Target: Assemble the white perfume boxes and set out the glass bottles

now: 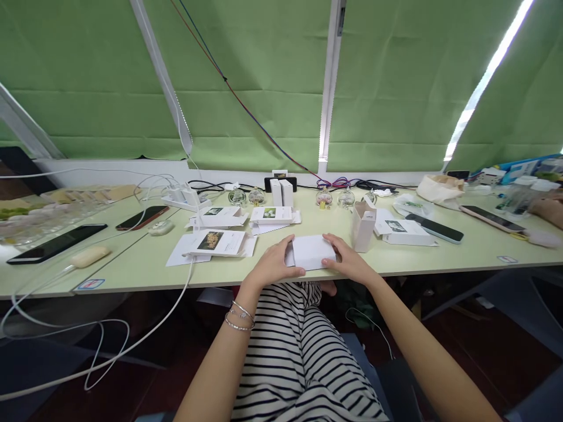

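Note:
A plain white cardboard box (314,252) lies at the front edge of the table, between my two hands. My left hand (278,258) is closed round its left end, thumb along the near side. Round the right end my right hand (345,257) is closed, with the thumb on the near side and fingers at the back. Just right of that hand stands an upright white box (363,227) with its top flaps open. Left of my left hand, a flat white box with a flower picture (217,242) lies on white paper.
More picture boxes (271,215) lie behind, and another box (407,232) lies to the right. Glass jars (345,197) stand along the back. Phones (434,227) rest on both sides. A white cable (187,281) hangs over the front edge at left.

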{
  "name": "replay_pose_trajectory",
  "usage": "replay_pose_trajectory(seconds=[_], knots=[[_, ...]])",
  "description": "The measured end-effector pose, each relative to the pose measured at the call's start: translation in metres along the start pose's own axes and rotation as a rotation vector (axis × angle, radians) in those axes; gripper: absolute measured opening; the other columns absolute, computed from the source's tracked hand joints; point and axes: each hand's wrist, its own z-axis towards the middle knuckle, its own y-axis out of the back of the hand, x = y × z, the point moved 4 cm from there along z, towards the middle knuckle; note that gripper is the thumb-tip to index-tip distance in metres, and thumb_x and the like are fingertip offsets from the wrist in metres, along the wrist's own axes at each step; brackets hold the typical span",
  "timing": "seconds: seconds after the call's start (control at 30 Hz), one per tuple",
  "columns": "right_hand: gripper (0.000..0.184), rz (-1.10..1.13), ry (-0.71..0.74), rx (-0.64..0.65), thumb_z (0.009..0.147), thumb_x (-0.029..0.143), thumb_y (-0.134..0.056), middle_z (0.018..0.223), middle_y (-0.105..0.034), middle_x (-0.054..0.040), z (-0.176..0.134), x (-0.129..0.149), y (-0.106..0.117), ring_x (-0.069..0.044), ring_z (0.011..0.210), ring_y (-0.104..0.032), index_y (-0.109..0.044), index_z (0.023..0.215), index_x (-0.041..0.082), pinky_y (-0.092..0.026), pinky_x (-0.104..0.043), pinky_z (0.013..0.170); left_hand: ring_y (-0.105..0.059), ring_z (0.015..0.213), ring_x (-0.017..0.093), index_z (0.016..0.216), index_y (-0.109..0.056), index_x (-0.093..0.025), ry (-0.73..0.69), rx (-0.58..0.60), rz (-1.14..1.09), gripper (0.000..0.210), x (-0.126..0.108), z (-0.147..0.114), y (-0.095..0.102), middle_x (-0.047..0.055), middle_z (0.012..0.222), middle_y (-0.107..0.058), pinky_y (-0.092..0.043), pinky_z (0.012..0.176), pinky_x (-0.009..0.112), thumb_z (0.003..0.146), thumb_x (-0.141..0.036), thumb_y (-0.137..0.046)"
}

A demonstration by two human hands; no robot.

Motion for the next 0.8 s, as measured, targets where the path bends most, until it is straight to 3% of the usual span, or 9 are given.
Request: replay_pose_trajectory(seconds=[0.17,0.33,0.47,0.8], knots=[[0.078,-0.037,0.017,0.08,0.07,0.046,-0.062,0.148,-0.022,-0.0124,0.0,0.003,0.0,-0.026,0.135,-0.022,-0.032,0.137,0.02,-0.027,-0.043,0.107,-0.037,0.125,0.032,0.139,-0.026,-0.014,-0.018,0.002,0.0,0.097,0.001,0.0,0.001,0.013,0.141,-0.035,-0.031,0.103,0.043,0.061,-0.054,-0.068],[0.078,0.05,0.053,0.133,0.068,0.044,-0.065,0.142,-0.032,-0.0109,-0.001,0.006,0.004,-0.025,0.126,-0.037,-0.034,0.136,0.022,-0.037,-0.04,0.101,-0.039,0.124,0.03,0.136,-0.03,-0.017,-0.048,-0.016,-0.037,0.091,0.004,0.001,0.0,0.012,0.138,-0.038,-0.032,0.103,0.042,0.062,-0.055,-0.067],[0.076,0.084,0.066,0.138,0.067,0.044,-0.067,0.139,-0.036,-0.0099,-0.001,0.005,0.007,-0.025,0.122,-0.041,-0.036,0.134,0.023,-0.037,-0.041,0.102,-0.041,0.121,0.03,0.134,-0.033,-0.018,-0.051,-0.031,-0.054,0.09,0.006,0.002,0.0,0.011,0.135,-0.041,-0.034,0.102,0.041,0.06,-0.054,-0.07],[0.076,0.19,-0.043,0.138,0.065,0.037,-0.071,0.131,-0.047,-0.0088,0.0,-0.001,0.009,-0.023,0.116,-0.049,-0.037,0.132,0.024,-0.038,-0.041,0.101,-0.043,0.119,0.029,0.134,-0.034,-0.016,-0.024,-0.009,-0.079,0.089,0.005,0.001,0.0,0.012,0.134,-0.042,-0.036,0.1,0.04,0.063,-0.058,-0.066]])
